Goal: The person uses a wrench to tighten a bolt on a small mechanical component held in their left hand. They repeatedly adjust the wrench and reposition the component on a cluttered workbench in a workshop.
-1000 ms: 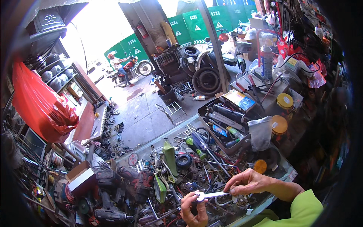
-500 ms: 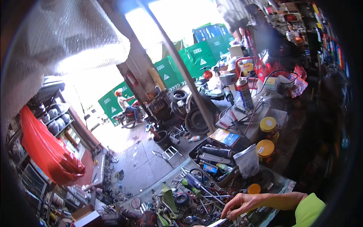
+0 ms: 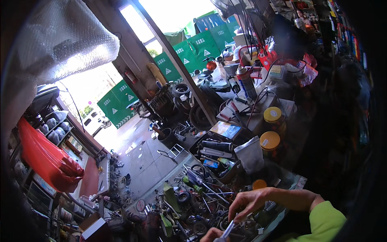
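My right hand comes in from the lower right in a bright green sleeve. Its fingers pinch the upper end of a thin silver metal tool. My left hand shows only partly at the bottom edge and grips the lower end of the same tool. Both hands hover over a workbench heaped with screwdrivers, wrenches and small metal parts. What lies under the left hand is cut off by the frame.
A dark tray of tools sits behind my hands, beside a grey pouch and two yellow-lidded jars. A spray can stands further back. Tyres, green barriers and a red bag surround the open floor.
The view has tilted upward, so my hands and the bench dropped to the bottom edge. Both hands still hold the silver tool; the left hand is now mostly out of frame.
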The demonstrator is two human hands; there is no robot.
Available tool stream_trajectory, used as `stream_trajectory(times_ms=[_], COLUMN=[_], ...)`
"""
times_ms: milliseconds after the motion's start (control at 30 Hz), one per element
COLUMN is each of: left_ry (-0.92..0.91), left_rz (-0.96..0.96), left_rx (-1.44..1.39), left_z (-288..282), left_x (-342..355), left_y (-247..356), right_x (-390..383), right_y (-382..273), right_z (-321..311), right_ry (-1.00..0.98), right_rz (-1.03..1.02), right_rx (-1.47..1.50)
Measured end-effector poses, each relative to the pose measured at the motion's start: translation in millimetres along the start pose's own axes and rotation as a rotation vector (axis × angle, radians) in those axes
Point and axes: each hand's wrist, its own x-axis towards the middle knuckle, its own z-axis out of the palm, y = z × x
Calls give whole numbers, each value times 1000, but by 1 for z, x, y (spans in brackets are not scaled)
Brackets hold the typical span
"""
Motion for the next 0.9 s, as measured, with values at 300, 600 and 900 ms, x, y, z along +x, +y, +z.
stream_trajectory(times_ms=[300,600,900], left_ry=[621,616,658], left_rz=[368,426,608], left_rx=[-18,310,265], left_z=[23,-17,30], left_x=[15,73,81], left_y=[-4,-1,-16], right_x=[1,-30,-35], right_y=[-1,-3,-3], right_z=[-16,-40,-14], right_ry=[167,423,545], right_rz=[-63,-195,-118], right_rx=[-44,25,-44])
